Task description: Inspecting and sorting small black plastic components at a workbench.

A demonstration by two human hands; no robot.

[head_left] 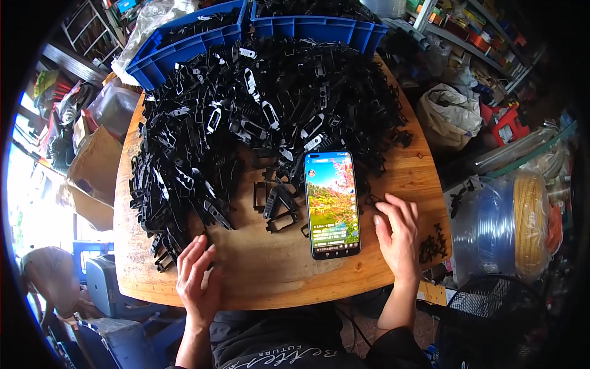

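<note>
Left hand half-open, fingers slightly bent, no grip visible, by the near-left edge of the black plastic parts. Right hand loosely open, just right of the phone, lit screen up. Parts heaped across wooden table, blue bins behind.

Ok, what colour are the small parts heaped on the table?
The parts are black, some catching glare; clearest in the head view.

Blue bin cut off above; phone captions too small.
</note>
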